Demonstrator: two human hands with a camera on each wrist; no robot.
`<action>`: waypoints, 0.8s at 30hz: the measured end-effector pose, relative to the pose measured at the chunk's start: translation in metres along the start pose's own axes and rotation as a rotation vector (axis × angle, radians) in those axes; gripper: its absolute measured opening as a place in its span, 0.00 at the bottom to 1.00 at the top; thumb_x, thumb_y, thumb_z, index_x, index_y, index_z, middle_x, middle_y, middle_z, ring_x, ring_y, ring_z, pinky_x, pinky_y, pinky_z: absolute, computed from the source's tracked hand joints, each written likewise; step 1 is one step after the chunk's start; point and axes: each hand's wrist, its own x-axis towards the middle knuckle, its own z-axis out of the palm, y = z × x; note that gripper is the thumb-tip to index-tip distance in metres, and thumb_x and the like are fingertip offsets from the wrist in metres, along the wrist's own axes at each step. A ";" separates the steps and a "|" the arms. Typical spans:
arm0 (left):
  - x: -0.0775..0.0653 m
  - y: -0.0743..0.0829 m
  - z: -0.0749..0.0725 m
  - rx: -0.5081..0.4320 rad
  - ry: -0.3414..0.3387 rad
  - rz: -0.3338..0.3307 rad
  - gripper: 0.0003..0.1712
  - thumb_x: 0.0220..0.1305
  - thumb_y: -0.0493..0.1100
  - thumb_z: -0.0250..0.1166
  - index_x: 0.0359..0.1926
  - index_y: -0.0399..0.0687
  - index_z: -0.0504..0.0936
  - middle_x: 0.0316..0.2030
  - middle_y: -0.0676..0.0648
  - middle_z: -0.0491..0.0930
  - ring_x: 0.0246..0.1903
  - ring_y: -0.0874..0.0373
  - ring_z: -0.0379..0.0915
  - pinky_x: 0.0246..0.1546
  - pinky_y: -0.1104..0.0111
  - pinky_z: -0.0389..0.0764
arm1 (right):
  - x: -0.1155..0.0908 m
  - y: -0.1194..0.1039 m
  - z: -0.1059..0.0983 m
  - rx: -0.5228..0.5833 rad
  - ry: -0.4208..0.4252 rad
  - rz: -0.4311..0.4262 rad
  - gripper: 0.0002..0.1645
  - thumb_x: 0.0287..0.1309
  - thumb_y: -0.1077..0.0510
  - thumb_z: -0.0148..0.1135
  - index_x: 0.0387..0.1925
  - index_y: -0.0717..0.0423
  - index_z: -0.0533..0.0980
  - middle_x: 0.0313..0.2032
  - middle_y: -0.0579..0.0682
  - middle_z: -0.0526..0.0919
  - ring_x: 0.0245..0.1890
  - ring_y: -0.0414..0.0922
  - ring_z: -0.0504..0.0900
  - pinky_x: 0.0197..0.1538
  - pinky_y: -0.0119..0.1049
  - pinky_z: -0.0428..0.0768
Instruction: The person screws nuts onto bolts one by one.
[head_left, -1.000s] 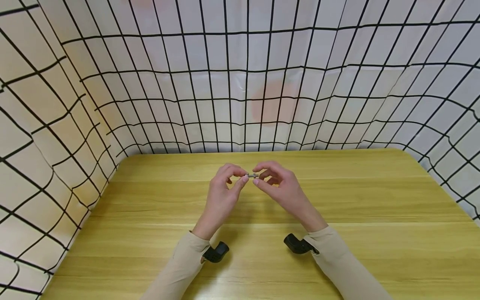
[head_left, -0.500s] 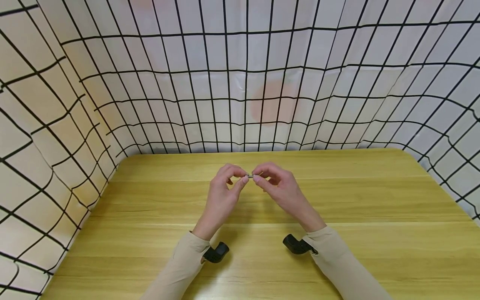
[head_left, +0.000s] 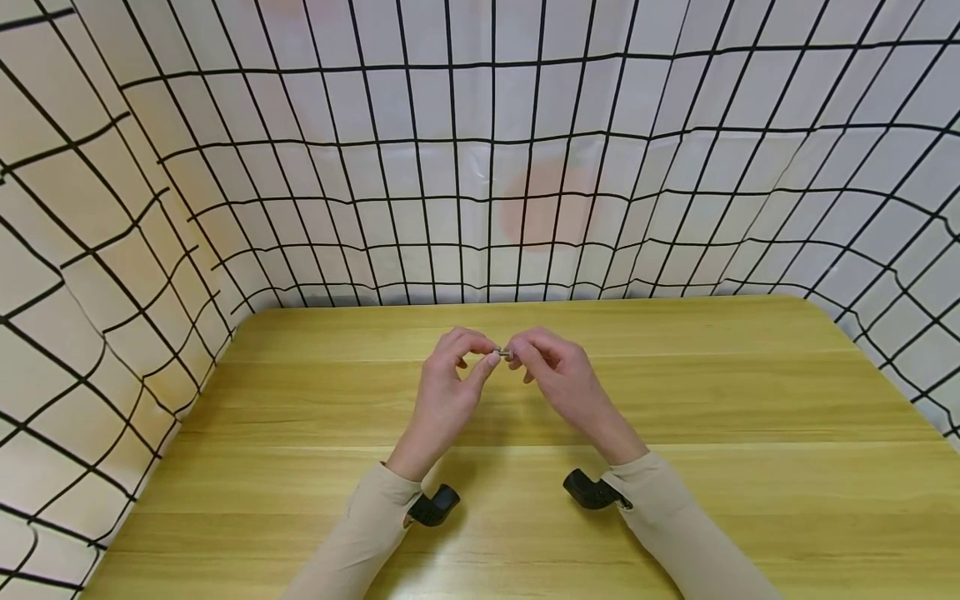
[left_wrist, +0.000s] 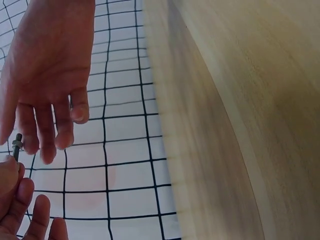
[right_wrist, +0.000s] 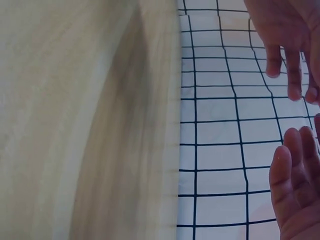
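My left hand (head_left: 448, 375) pinches a small metal bolt (left_wrist: 17, 154) between thumb and forefinger, held level above the table. A nut (left_wrist: 17, 144) sits round the bolt, a little short of its free end. My right hand (head_left: 561, 367) is at that end, thumb and forefinger on either side of the nut. In the left wrist view the nut shows between these two fingers, and its exact contact with them is hard to tell. The other fingers of the right hand (left_wrist: 52, 75) extend loosely. Bolt and nut are out of sight in the right wrist view.
A wooden table (head_left: 337, 517) lies below both hands. Black netting (head_left: 491, 200) over a white sheet surrounds its back and sides. Black wrist cameras, left camera (head_left: 433, 505) and right camera (head_left: 588, 489), stick out from the sleeves.
My right hand came in from slightly apart, its fingers closing at the nut, then the thumb slid forward along the forefinger. The left hand has stayed nearly still, still pinching the bolt.
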 end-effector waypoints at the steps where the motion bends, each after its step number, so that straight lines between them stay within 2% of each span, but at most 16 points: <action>1: 0.000 0.000 0.000 0.001 0.001 -0.002 0.03 0.65 0.35 0.66 0.38 0.46 0.83 0.38 0.54 0.78 0.43 0.60 0.69 0.39 0.54 0.70 | 0.000 0.000 -0.001 -0.001 -0.005 0.003 0.13 0.73 0.55 0.53 0.43 0.59 0.80 0.40 0.52 0.81 0.39 0.48 0.79 0.38 0.41 0.79; 5: 0.000 -0.001 -0.001 0.002 0.005 -0.015 0.01 0.66 0.37 0.65 0.38 0.45 0.83 0.38 0.54 0.78 0.44 0.60 0.69 0.40 0.50 0.70 | 0.000 -0.002 -0.004 -0.041 -0.029 0.006 0.11 0.70 0.54 0.58 0.48 0.53 0.80 0.44 0.51 0.82 0.40 0.46 0.81 0.39 0.41 0.79; 10: 0.000 -0.001 -0.002 0.004 0.004 -0.032 0.02 0.67 0.38 0.65 0.38 0.44 0.83 0.38 0.54 0.78 0.44 0.60 0.68 0.41 0.50 0.69 | 0.001 -0.005 -0.007 -0.065 -0.042 -0.014 0.15 0.62 0.58 0.67 0.50 0.49 0.78 0.49 0.49 0.80 0.41 0.44 0.82 0.41 0.39 0.79; 14: 0.001 -0.001 -0.002 0.006 0.001 -0.037 0.02 0.66 0.37 0.65 0.38 0.44 0.83 0.38 0.55 0.78 0.44 0.61 0.69 0.41 0.54 0.69 | 0.001 -0.014 -0.005 -0.052 -0.030 -0.056 0.14 0.60 0.68 0.66 0.47 0.57 0.78 0.47 0.53 0.79 0.40 0.49 0.83 0.41 0.41 0.80; 17: 0.001 -0.001 -0.002 0.005 0.000 -0.036 0.02 0.67 0.38 0.65 0.38 0.44 0.83 0.38 0.55 0.78 0.44 0.61 0.69 0.41 0.55 0.69 | 0.001 -0.014 -0.004 -0.053 -0.027 -0.073 0.13 0.60 0.70 0.65 0.46 0.58 0.78 0.47 0.53 0.79 0.40 0.51 0.82 0.41 0.41 0.81; 20: 0.001 -0.001 -0.002 -0.005 -0.001 -0.038 0.02 0.67 0.37 0.65 0.38 0.43 0.83 0.38 0.54 0.78 0.44 0.61 0.69 0.41 0.50 0.70 | 0.002 -0.003 -0.005 -0.040 -0.033 -0.074 0.12 0.62 0.66 0.65 0.46 0.55 0.78 0.47 0.49 0.79 0.40 0.49 0.82 0.39 0.38 0.80; 24: 0.001 0.000 -0.002 -0.013 -0.002 -0.041 0.02 0.67 0.38 0.65 0.38 0.43 0.83 0.38 0.54 0.78 0.44 0.61 0.68 0.41 0.52 0.69 | 0.002 -0.002 -0.004 -0.027 -0.042 -0.045 0.08 0.65 0.61 0.64 0.45 0.52 0.79 0.43 0.48 0.80 0.38 0.50 0.81 0.37 0.38 0.79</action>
